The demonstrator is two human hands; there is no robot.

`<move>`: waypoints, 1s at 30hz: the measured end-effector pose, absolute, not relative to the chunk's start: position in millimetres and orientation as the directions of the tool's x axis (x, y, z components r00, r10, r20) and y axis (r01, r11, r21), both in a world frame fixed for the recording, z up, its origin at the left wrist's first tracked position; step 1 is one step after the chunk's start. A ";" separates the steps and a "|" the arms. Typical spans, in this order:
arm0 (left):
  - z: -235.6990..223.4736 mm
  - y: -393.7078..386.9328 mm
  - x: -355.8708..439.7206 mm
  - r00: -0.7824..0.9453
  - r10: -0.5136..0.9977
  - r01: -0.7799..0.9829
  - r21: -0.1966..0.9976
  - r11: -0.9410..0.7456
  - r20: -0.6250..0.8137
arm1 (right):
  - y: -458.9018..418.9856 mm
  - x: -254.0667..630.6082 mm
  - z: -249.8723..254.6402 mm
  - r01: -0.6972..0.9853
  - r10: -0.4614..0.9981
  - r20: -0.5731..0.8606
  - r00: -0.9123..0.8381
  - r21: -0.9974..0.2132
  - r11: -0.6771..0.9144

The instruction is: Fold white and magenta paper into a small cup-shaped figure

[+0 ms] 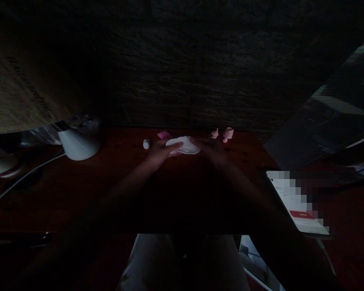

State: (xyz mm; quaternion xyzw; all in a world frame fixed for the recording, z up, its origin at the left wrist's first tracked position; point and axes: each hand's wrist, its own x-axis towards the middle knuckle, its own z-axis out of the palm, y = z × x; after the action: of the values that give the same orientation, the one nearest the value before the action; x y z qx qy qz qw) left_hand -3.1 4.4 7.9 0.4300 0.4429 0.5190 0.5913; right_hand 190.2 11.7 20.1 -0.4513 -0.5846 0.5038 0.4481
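Between my two hands is a flat, soft white sheet with a rounded, uneven edge, which looks like modelling clay [186,144]. My left hand [161,151] grips its left side, thumb on top and fingers underneath. On the right side, my right hand [210,148] pinches it near the upper edge; most of its fingers are lost in shadow. A small white lump [146,143] lies to the left of my left hand. Just behind that hand is a flat pink piece [164,134]. Two small pink shaped pieces stand beyond my right hand, one nearer [214,133] and one farther right [228,134].
The wooden table [115,145] runs up to a dark brick wall [194,72]. At left are a white lamp-like cone [79,143] with a cable, a white cup-like object [0,161] and a cardboard box [24,89]. A partly blurred white sheet [294,202] lies at the right edge.
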 end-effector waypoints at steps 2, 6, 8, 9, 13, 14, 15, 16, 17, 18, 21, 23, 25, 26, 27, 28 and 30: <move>7.9 4.9 -3.6 0.080 0.993 -0.246 0.964 0.101 -0.084 | 12.3 190.5 19.1 0.105 0.986 0.060 -0.158 -0.992 0.077; 9.1 3.9 -2.6 0.199 0.967 -0.231 0.951 0.206 -0.161 | 12.3 190.9 20.1 0.113 0.995 0.070 -0.076 -0.990 0.078; 9.7 2.7 -2.4 0.243 0.953 -0.236 0.942 0.240 -0.182 | 11.7 190.6 20.7 0.093 0.995 0.048 -0.086 -0.994 0.056; 10.1 2.2 -2.5 0.255 0.950 -0.247 0.937 0.246 -0.182 | 11.6 190.2 20.5 0.080 0.994 0.042 -0.098 -0.996 0.050; 11.5 0.2 -4.0 0.280 0.942 -0.266 0.928 0.259 -0.183 | 12.6 189.2 16.7 0.005 0.979 0.042 -0.197 -0.999 0.044; 11.9 -0.3 -4.2 0.280 0.942 -0.265 0.928 0.262 -0.186 | 13.2 189.3 15.6 0.001 0.975 0.038 -0.217 -0.999 0.039; 12.3 -0.8 -4.2 0.282 0.941 -0.265 0.927 0.266 -0.190 | 13.8 189.6 14.7 0.005 0.973 0.033 -0.228 -0.999 0.035; 12.6 -1.2 -4.2 0.284 0.939 -0.265 0.926 0.270 -0.193 | 14.3 190.0 14.2 0.018 0.973 0.026 -0.230 -0.999 0.031; 12.9 -1.7 -4.1 0.287 0.937 -0.263 0.925 0.275 -0.197 | 14.7 190.4 13.8 0.034 0.975 0.021 -0.222 -0.999 0.030; 13.2 -2.0 -3.9 0.292 0.935 -0.258 0.925 0.279 -0.201 | 15.1 190.9 13.7 0.047 0.977 0.020 -0.214 -0.998 0.030; 13.9 -2.2 -3.3 0.284 0.934 -0.232 0.929 0.288 -0.218 | 15.6 191.3 14.0 0.062 0.983 0.040 -0.182 -0.997 0.052; 14.4 -1.7 -2.8 0.264 0.938 -0.227 0.930 0.288 -0.226 | 15.5 190.9 14.0 0.066 0.986 0.062 -0.155 -0.995 0.073; 14.8 -0.8 -2.9 0.245 0.942 -0.235 0.928 0.289 -0.231 | 15.3 190.5 13.9 0.070 0.986 0.066 -0.153 -0.995 0.078; 15.0 -0.3 -3.2 0.235 0.944 -0.237 0.928 0.286 -0.232 | 15.2 190.3 13.9 0.071 0.985 0.055 -0.164 -0.995 0.067; 15.0 0.2 -3.6 0.225 0.947 -0.237 0.930 0.280 -0.228 | 15.1 190.2 13.9 0.071 0.983 0.038 -0.179 -0.996 0.052; 15.0 0.5 -4.3 0.216 0.951 -0.236 0.933 0.271 -0.222 | 15.1 190.2 14.0 0.069 0.981 0.020 -0.193 -0.997 0.034; 14.7 0.7 -5.6 0.204 0.957 -0.230 0.940 0.250 -0.205 | 15.2 190.3 14.2 0.061 0.978 -0.003 -0.208 -0.998 0.010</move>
State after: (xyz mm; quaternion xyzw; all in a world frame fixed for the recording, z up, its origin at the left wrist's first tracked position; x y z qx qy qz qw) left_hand -5.6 0.7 14.7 0.4130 0.4404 0.4519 0.6567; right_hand 190.3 15.2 14.2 -0.4593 -0.5657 0.5329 0.4302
